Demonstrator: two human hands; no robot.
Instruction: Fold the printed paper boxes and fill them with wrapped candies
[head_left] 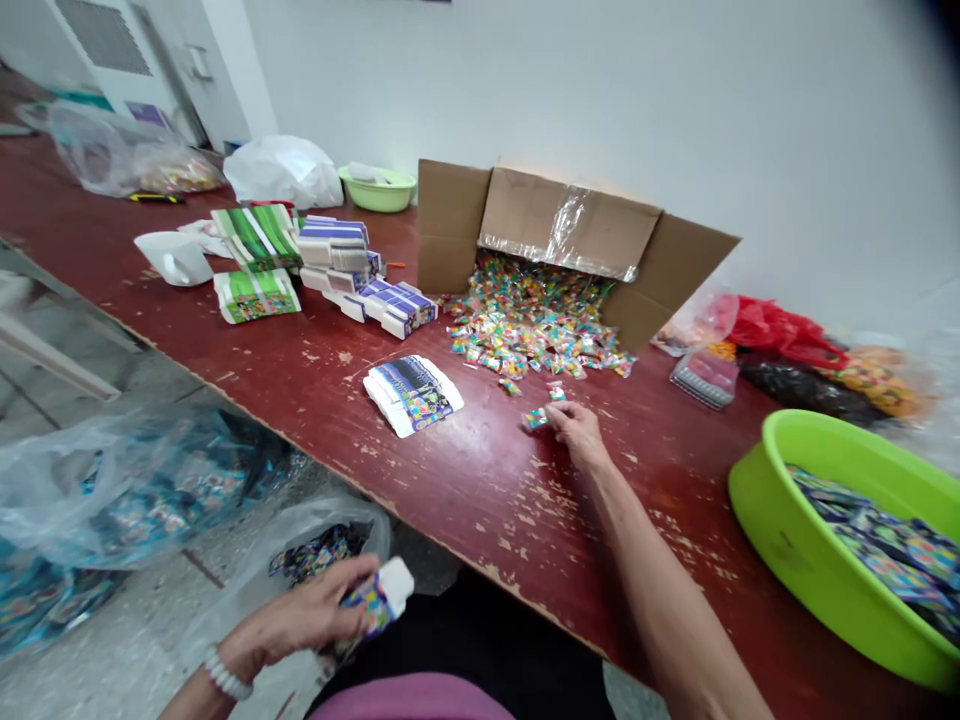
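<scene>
My left hand (307, 615) is down by my lap, below the table edge, closed around a small printed carton (379, 600) with a white flap. My right hand (574, 428) reaches out over the dark red table (450, 480), fingers pinched on a small wrapped candy (536, 418). Just beyond it lies a heap of colourful wrapped candies (536, 320), spilling from a tipped cardboard box (570, 235). A flat unfolded carton (412, 393) lies on the table left of my right hand.
Stacks of flat cartons (330, 262) and a white cup (176, 258) lie at the far left. A lime green basin (757, 490) with filled packs stands at the right. Clear bags of packs (142, 480) sit on the floor left. Bags and a small green bowl (379, 188) line the wall.
</scene>
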